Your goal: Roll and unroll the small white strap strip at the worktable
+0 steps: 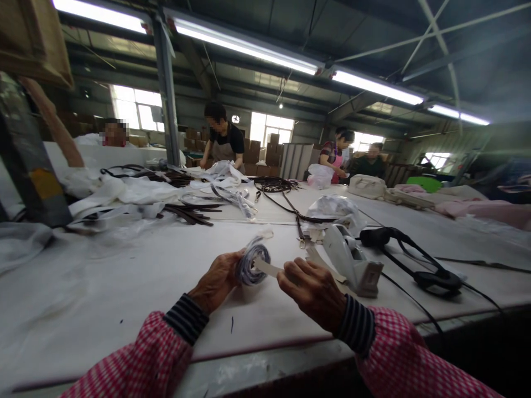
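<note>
Above the near edge of the white counter point(124, 287), we see the left hand point(215, 282) with its fingers closed around a coiled strap wrapped in clear film point(252, 264). The right hand point(313, 290) pinches a pale strip point(269, 268) that touches the coil. Just beside the right hand stands a white tape dispenser point(352, 260); a black strap point(418, 265) lies further right. Dark straps point(191, 213) and plastic bags point(124, 190) lie farther back, where other persons work.
</note>
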Available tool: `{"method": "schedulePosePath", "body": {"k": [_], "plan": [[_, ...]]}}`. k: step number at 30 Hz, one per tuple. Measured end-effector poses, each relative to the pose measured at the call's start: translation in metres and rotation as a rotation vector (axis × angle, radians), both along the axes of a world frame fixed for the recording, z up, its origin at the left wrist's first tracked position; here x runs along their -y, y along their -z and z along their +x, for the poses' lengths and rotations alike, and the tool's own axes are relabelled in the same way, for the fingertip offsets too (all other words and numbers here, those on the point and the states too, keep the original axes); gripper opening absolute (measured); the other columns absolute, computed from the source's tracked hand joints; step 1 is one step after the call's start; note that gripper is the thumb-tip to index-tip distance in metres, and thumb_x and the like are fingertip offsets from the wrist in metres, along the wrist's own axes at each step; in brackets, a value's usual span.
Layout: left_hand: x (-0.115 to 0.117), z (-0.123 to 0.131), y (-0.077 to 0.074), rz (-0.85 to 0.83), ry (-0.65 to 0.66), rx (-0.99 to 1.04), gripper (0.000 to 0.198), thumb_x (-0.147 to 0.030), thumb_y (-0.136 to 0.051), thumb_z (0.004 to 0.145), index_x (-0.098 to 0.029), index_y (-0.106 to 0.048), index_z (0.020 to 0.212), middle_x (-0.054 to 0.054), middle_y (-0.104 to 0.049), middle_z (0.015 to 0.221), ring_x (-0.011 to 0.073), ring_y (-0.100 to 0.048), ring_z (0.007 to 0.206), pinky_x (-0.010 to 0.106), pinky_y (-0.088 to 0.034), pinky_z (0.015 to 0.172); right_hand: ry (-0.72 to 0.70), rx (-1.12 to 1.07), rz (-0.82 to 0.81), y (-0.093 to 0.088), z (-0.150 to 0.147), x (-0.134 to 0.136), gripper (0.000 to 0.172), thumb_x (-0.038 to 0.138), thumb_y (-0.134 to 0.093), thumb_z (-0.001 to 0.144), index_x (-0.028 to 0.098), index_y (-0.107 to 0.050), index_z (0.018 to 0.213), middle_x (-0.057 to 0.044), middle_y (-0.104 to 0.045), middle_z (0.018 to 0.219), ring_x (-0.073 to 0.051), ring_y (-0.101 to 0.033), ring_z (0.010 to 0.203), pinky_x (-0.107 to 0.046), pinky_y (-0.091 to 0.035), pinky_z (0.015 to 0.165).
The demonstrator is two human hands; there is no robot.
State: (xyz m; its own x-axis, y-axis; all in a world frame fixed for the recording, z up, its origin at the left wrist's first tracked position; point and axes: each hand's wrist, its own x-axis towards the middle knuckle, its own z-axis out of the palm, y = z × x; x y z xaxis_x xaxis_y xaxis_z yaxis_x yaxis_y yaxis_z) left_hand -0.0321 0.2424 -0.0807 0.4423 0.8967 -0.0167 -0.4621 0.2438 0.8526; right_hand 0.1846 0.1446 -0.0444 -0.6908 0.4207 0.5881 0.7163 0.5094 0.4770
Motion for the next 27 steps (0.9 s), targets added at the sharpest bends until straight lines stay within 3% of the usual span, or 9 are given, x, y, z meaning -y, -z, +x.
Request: {"method": "schedulePosePath", "body": {"k": [9, 13, 20, 27], "plan": [[0.001, -0.002, -0.002, 0.072, 0.044, -0.087, 0.030, -0.038, -0.081, 0.077, -0.011, -0.074, 0.087, 0.003, -0.067, 0.074, 0.0141, -0.054, 0.064, 0.024, -0.044, 0.057, 0.046, 0.016, 0.010, -0.011, -0.013, -0.005, 0.016, 0.012, -0.050, 0.101, 0.015, -0.064, 0.094, -0.006, -0.062, 0.087, -0.020, -0.047, 0.076, -0.035, -0.029, 0.064], [0.000, -0.003, 0.001, 0.156, 0.091, -0.106, 0.029, -0.041, -0.075, 0.085, -0.013, -0.071, 0.082, 0.001, -0.062, 0.069, 0.0130, -0.051, 0.063, 0.024, -0.042, 0.059, 0.059, 0.011, 0.008, -0.006, -0.019, -0.012, 0.015, 0.012, -0.052, 0.100, 0.016, -0.062, 0.091, -0.006, -0.062, 0.087, -0.020, -0.047, 0.077, -0.034, -0.028, 0.064], [0.001, -0.004, 0.001, 0.158, 0.063, -0.101, 0.035, -0.046, -0.077, 0.082, -0.012, -0.068, 0.085, 0.001, -0.059, 0.070, 0.0100, -0.044, 0.057, 0.022, -0.033, 0.051, 0.020, -0.142, 0.044, 0.003, -0.027, -0.017, 0.027, 0.011, -0.039, 0.104, 0.016, -0.063, 0.092, -0.006, -0.060, 0.084, -0.020, -0.047, 0.075, -0.035, -0.029, 0.064], [0.005, 0.000, 0.000, 0.151, 0.083, -0.075, 0.039, -0.048, -0.079, 0.080, -0.013, -0.062, 0.081, 0.000, -0.058, 0.070, 0.0094, -0.045, 0.058, 0.022, -0.034, 0.054, 0.002, -0.148, 0.029, 0.020, -0.032, -0.030, 0.025, 0.012, -0.041, 0.104, 0.017, -0.061, 0.090, -0.005, -0.060, 0.084, -0.020, -0.048, 0.074, -0.035, -0.028, 0.063]]}}
